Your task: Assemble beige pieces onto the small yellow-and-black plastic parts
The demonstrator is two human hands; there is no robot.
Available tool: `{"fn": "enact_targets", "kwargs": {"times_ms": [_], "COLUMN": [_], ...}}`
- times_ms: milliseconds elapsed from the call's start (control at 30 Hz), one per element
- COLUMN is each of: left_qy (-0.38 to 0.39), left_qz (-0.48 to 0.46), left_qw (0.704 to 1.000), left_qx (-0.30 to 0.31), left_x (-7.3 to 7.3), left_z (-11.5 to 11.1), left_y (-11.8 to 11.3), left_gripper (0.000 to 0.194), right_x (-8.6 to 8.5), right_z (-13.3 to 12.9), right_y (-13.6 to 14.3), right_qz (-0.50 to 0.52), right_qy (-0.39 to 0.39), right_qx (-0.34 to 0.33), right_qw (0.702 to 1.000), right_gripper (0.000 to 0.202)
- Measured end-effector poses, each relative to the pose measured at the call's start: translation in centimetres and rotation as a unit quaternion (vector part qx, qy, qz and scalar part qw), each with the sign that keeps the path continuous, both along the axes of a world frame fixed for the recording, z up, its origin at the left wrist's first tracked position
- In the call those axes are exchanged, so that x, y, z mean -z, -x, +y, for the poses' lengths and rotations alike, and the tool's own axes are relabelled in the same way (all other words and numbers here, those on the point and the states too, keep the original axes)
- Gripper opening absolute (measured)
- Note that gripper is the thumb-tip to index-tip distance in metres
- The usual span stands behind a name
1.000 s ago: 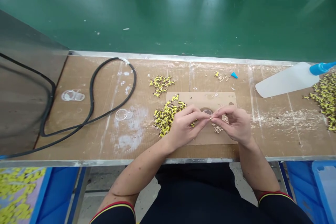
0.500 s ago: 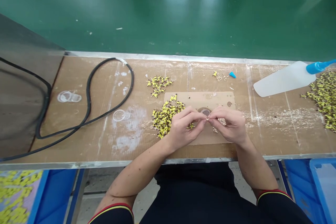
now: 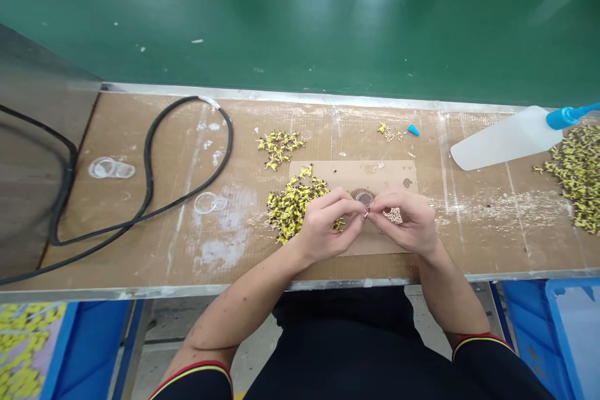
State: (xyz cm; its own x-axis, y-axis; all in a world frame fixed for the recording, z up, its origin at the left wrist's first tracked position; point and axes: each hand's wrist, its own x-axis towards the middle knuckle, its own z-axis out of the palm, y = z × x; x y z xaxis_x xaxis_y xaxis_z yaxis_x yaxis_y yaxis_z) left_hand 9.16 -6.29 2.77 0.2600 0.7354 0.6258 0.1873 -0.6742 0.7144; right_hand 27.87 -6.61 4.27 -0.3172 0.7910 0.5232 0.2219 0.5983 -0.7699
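Observation:
My left hand [image 3: 332,225] and my right hand [image 3: 404,219] meet fingertip to fingertip above a tan board [image 3: 347,172]. Both are pinched on a tiny pale piece [image 3: 366,214], too small to make out well. Just behind the fingertips is a small round dish [image 3: 363,196]. A heap of small yellow and dark pieces [image 3: 289,209] lies beside my left hand, partly hidden by it. Small cream-coloured pieces [image 3: 392,215] lie on the board, partly covered by my right hand.
A white bottle with a blue nozzle [image 3: 506,139] lies at the right near a large yellow pile [image 3: 581,178]. A blue cap [image 3: 413,130] and a smaller yellow group [image 3: 280,147] lie farther back. A black cable [image 3: 150,162] loops at the left. Blue bins [image 3: 96,344] stand below.
The view has shifted slightly, so the bench items appear a little farther left and higher. Both hands stay together at the fingertips, with the tiny piece turned slightly between them.

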Motion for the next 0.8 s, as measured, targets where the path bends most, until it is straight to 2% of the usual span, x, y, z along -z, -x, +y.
{"fn": "enact_targets", "kwargs": {"times_ms": [100,233,400,633,800], "left_qy": [0.024,0.104,0.187,0.187,0.196], "left_qz": [-0.01,-0.019,-0.016,-0.019,-0.008], "left_qw": [0.999,0.99,0.974,0.973,0.972], "left_qx": [0.028,0.09,0.129,0.137,0.131], "left_x": [-0.2,-0.6,-0.8,-0.9,-1.1], "left_z": [0.1,0.3,0.4,0.4,0.4], "left_y": [0.2,0.4,0.6,0.7,0.8], "left_gripper": [0.014,0.008,0.014,0.012,0.012], "right_x": [-0.1,-0.1,-0.5,-0.4,-0.3], "right_z": [0.1,0.2,0.2,0.1,0.2], "right_y": [-0.3,-0.7,-0.5,-0.7,-0.8], "right_qz": [-0.018,-0.043,-0.052,-0.042,-0.04], "right_qy": [-0.018,-0.046,-0.034,-0.025,-0.022], "right_qx": [-0.016,-0.042,-0.043,-0.054,-0.065], "right_qw": [1.0,0.997,0.997,0.997,0.997], "right_gripper": [0.021,0.02,0.014,0.021,0.017]}}
